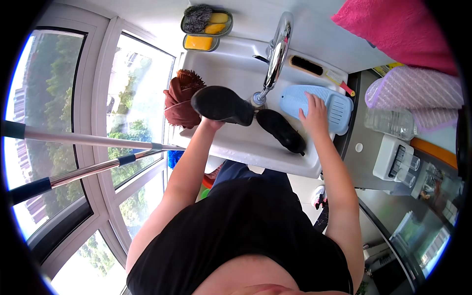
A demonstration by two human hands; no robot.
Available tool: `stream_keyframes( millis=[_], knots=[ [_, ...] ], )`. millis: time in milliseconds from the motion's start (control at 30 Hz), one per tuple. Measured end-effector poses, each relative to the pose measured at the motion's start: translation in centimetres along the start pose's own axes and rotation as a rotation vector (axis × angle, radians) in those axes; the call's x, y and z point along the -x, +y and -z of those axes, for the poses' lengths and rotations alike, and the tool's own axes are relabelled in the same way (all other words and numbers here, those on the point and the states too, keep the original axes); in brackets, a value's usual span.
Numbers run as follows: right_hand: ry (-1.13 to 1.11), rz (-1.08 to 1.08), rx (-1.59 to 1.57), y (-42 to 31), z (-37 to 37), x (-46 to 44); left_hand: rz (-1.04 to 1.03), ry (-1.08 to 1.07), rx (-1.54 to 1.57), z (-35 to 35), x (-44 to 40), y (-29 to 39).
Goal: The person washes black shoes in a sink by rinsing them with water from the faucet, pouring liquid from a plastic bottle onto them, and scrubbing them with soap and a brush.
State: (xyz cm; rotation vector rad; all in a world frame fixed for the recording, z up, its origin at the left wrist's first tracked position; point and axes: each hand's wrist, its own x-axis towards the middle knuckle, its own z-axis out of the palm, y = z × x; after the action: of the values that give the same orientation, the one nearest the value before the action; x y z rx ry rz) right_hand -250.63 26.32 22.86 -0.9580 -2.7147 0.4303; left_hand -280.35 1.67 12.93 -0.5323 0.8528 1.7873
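Note:
My left hand (213,123) is closed on a black shoe (221,104), holding it over the left part of the white sink with its dark sole facing up. The shoe hides most of the fingers. A second black shoe (281,132) lies in the sink below the chrome faucet (279,54). My right hand (315,114) is over the light blue washboard (339,110), its fingers apart and nothing held. Whether the fingertips touch the board, I cannot tell. A black-bristled brush (306,65) and a small brush with a red and yellow handle (340,82) lie behind the washboard.
A brown cloth (181,103) hangs over the sink's left edge (184,64). Soap dishes at the back left hold a grey scrubber (197,18) and an orange soap bar (198,43). Two poles (93,137) lean at the left. A pink towel (398,34) hangs at right.

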Motion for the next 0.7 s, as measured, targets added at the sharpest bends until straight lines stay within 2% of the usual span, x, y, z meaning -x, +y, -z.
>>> stream_keyframes(
  millis=[67, 167, 233, 333, 400, 500, 600, 667, 700],
  knots=[
    [-0.052, -0.014, -0.111, -1.2, -1.3, 2.3, 0.171, -0.435, 0.032, 2.0, -1.1, 0.4],
    [-0.264, 0.024, -0.416, -6.0, -1.8, 3.5, 0.245, -0.383, 0.154, 1.8, -0.3, 0.5],
    [-0.288, 0.067, -0.618, -12.0, -0.8, 2.3, 0.238, -0.375, 0.116, 1.4, 0.4, 0.6],
    [-0.193, 0.014, -0.666, -17.3, -2.5, 0.8, 0.209, -0.371, 0.029, -0.5, 2.5, -0.3],
    [-0.212, 0.012, -0.633, -17.5, -3.6, 0.3, 0.177, -0.373, -0.026, -0.8, 3.4, 0.1],
    [-0.227, 0.042, -0.569, -17.9, -3.8, 0.2, 0.236, -0.350, -0.059, 0.8, 3.1, 0.4],
    [-0.241, 0.074, -0.584, -17.7, -3.5, 0.3, 0.157, -0.294, -0.038, 2.7, 2.8, 0.0],
    [-0.258, 0.062, -0.618, -17.2, -3.4, 0.2, -0.131, -0.197, -0.376, 3.6, 3.2, 0.3],
    [-0.306, 0.025, -0.701, -16.8, -3.4, 0.1, -0.118, -0.212, -0.378, 3.9, 3.4, 1.2]
  ],
)
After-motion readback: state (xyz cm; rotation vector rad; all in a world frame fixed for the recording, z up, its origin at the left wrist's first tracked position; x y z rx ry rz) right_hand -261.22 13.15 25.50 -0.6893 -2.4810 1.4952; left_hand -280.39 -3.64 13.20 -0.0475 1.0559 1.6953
